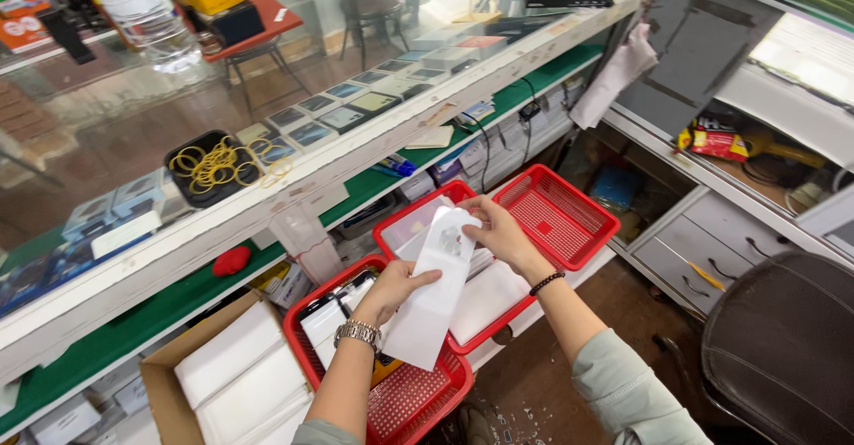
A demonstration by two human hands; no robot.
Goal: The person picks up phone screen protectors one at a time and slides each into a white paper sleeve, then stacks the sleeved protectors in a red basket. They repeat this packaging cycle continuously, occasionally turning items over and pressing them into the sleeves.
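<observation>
Behind a glass shop counter (pixel 267 98), both hands are gripping one white sleeve package (pixel 434 289) over the red baskets (pixel 556 218): left hand (pixel 396 287) pinching its middle to steady it, right hand (pixel 498 231) working its top end, apparently opening it.

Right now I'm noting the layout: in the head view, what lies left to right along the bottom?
Open cardboard box of white packets → left hand with metal wristwatch → long white paper sleeve → right hand with dark bead bracelet → empty red plastic mesh basket → dark padded chair.
</observation>
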